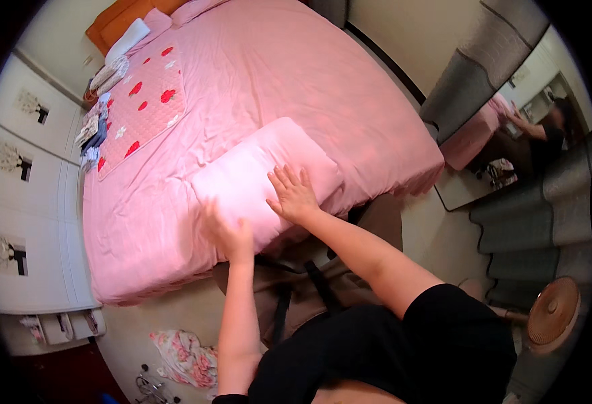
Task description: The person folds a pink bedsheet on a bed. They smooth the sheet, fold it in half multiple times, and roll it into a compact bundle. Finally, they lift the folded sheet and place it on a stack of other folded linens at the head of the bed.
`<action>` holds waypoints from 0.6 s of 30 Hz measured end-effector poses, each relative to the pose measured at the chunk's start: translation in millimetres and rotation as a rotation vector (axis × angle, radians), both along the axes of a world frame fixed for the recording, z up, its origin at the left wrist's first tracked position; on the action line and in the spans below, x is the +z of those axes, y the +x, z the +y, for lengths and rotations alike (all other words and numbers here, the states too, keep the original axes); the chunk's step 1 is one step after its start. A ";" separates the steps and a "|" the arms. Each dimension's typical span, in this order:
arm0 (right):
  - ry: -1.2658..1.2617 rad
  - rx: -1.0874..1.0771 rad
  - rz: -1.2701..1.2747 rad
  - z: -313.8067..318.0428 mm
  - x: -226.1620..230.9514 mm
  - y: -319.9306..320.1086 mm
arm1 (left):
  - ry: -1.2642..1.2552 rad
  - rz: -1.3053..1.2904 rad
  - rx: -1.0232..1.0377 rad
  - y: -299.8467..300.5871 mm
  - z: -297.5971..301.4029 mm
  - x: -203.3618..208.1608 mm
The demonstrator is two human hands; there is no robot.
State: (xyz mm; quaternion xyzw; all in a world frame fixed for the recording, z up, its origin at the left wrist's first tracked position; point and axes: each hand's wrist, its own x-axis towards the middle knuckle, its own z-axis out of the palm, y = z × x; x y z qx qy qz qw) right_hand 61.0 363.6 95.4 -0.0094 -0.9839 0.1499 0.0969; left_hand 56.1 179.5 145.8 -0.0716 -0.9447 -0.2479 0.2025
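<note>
A plump pink pillow (pixel 242 174) lies at the near edge of the bed, on the pink bed sheet (pixel 262 74). My right hand (pixel 294 195) rests on top of it, open, with its fingers spread. At the pillow's near left side is my left hand (pixel 230 232), its thumb apart from the fingers and nothing held in it. Motion blurs those fingers, so I cannot tell whether they touch the fabric.
A quilted mat with red strawberries (pixel 141 111) and folded clothes (pixel 92 131) lie on the bed's left side. White cabinets (pixel 37 202) line the left wall. A floral cloth (pixel 185 357) lies on the floor. To the right are a mirror (pixel 471 185) and a fan (pixel 553 314).
</note>
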 end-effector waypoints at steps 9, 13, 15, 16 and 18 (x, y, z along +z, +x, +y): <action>-0.045 -0.059 -0.056 29.3 6.2 -5.8 | -0.490 -0.137 -0.141 -21.7 26.9 -17.6; -0.134 -0.232 -0.142 42.7 2.0 -10.7 | -0.431 -0.058 -0.117 -14.8 10.8 -40.0; -0.127 -0.297 -0.135 49.0 -3.3 -13.4 | -0.373 -0.072 -0.053 -13.1 10.5 -41.1; -0.118 -0.332 -0.134 53.4 -7.3 -14.9 | -0.337 -0.081 -0.023 -11.8 11.5 -42.8; -0.146 -0.354 -0.157 65.1 -11.9 -17.4 | -0.319 -0.087 0.062 -11.1 12.3 -44.6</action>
